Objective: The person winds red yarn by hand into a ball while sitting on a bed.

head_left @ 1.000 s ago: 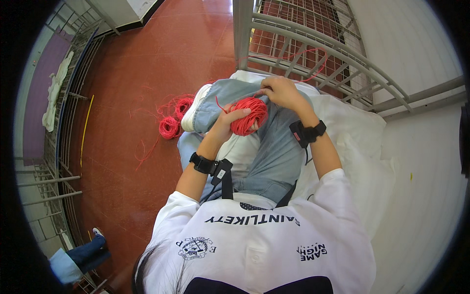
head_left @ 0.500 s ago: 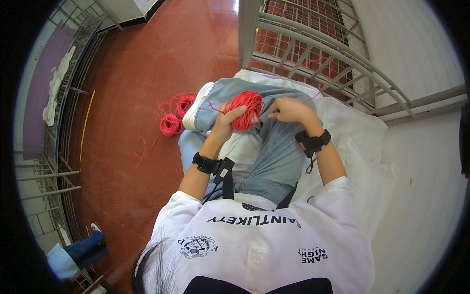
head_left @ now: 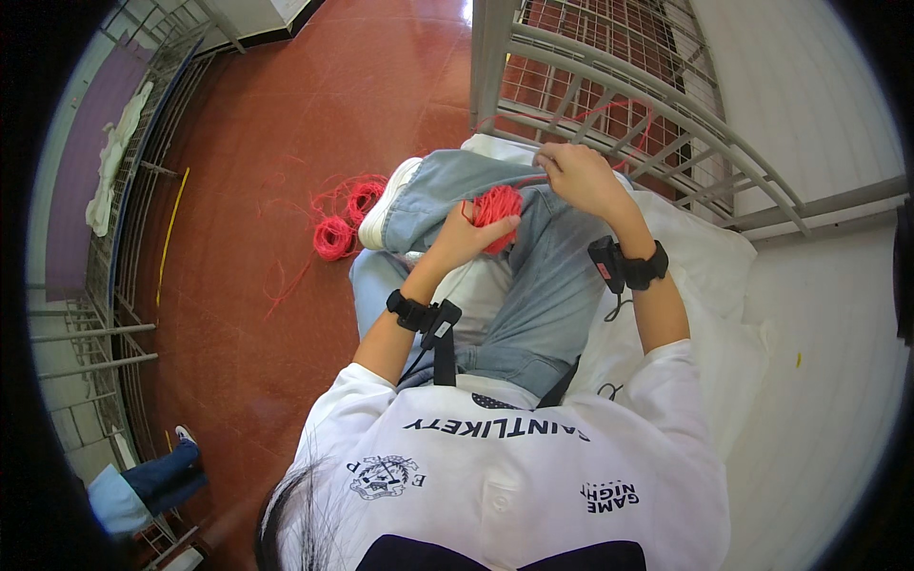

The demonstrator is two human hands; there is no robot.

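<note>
My left hand [head_left: 466, 236] is wrapped round a ball of red cord [head_left: 498, 209] above my crossed legs, with the thumb lying over its near side. A thin strand runs from the ball toward my right hand [head_left: 581, 177], which is raised up and to the right of it. The fingers of that hand are pinched on the red cord. Beyond it the line trails over the metal bed rail [head_left: 647, 119]. Two more coils of the same cord, a nearer one [head_left: 333, 238] and a farther one [head_left: 365, 200], lie on the floor to the left with loose strands about them.
I sit on a bed with a white sheet [head_left: 695, 276] beside a white wall [head_left: 828, 333]. My white shoe [head_left: 388, 205] rests at the bed's edge. Across the red floor [head_left: 248, 190] stands another metal bed frame [head_left: 143, 190]. Folded dark trousers [head_left: 167, 481] show at lower left.
My right hand has moved up and away from the ball, drawing the strand with it. My left hand has turned the ball and shifted its grip, the thumb now lower.
</note>
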